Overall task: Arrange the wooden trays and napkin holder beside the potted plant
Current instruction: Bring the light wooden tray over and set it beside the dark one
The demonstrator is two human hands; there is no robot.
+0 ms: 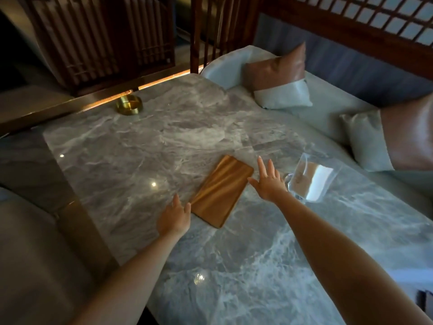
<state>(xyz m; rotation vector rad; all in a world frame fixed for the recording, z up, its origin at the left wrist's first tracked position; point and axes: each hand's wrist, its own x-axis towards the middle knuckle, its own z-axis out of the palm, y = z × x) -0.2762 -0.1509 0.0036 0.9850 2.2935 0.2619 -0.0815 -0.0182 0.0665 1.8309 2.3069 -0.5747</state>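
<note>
A flat rectangular wooden tray [221,191] lies at an angle on the grey marble table [131,146], near the middle. My left hand [174,215] hovers at the tray's near left corner, fingers spread, holding nothing. My right hand [268,181] is stretched out just right of the tray, fingers apart and empty, its thumb close to the tray's right edge. No potted plant or napkin holder shows in this view.
A clear glass or acrylic holder [311,179] stands on the table right of my right hand. A round brass dish [129,104] sits at the far left corner. Cushions [278,78] lie on the bench seat to the right; a wooden slatted screen stands behind.
</note>
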